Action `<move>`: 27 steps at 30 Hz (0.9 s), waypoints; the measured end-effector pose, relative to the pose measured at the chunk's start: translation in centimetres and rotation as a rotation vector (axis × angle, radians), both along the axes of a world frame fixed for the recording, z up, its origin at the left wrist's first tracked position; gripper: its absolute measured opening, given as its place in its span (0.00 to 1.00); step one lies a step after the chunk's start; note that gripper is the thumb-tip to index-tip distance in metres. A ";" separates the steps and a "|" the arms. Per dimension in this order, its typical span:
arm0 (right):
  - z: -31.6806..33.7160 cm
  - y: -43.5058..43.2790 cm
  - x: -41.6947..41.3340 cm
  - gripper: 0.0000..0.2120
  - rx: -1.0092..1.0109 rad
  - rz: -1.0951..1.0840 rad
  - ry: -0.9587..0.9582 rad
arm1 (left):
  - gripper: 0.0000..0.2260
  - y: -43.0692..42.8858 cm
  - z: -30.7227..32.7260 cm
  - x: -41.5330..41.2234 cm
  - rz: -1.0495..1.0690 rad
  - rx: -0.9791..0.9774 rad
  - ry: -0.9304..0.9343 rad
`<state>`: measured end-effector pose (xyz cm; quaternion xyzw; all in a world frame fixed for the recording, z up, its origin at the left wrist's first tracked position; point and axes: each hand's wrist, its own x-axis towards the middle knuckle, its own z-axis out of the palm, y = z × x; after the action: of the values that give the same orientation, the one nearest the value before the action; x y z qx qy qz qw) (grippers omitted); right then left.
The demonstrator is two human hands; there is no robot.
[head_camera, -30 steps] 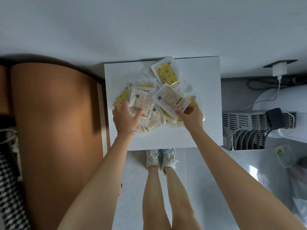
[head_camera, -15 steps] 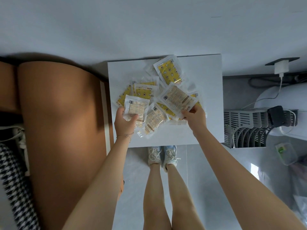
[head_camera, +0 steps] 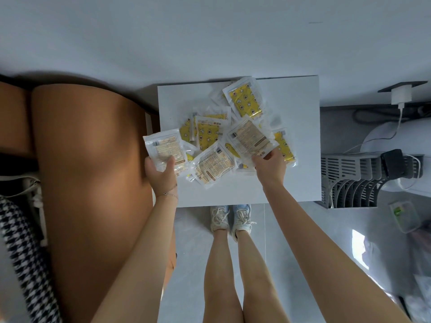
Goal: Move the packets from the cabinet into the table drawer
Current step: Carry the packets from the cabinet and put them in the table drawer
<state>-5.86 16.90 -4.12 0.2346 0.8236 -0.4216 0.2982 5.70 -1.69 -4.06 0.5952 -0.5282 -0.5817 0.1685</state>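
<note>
Several clear and yellow packets (head_camera: 210, 134) lie in a loose pile on the white table top (head_camera: 296, 141). My left hand (head_camera: 161, 177) grips one clear packet (head_camera: 166, 149), lifted at the table's left edge. My right hand (head_camera: 270, 167) pinches the near edge of another clear packet (head_camera: 250, 138) that rests on the pile. A yellow star-printed packet (head_camera: 245, 101) lies at the far side of the pile. No drawer or cabinet shows.
A brown rounded seat (head_camera: 88, 178) stands to the left of the table. A grey slotted rack (head_camera: 354, 180) and charger cables (head_camera: 398, 117) sit on the right. My legs and sneakers (head_camera: 231, 216) are on the grey floor below the table's near edge.
My left hand has lifted a clear packet off the pile and carried it left, past the table's edge. My right hand keeps hold of its packet on the pile.
</note>
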 end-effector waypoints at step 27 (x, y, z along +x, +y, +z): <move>0.5 -1.4 0.3 0.13 0.046 -0.084 -0.063 | 0.15 0.1 0.0 -0.4 -0.056 0.391 0.202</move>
<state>-5.53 15.53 -3.60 0.2892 0.8126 -0.4070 0.3006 5.28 -1.57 -4.04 0.5403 -0.4021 -0.7342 0.0857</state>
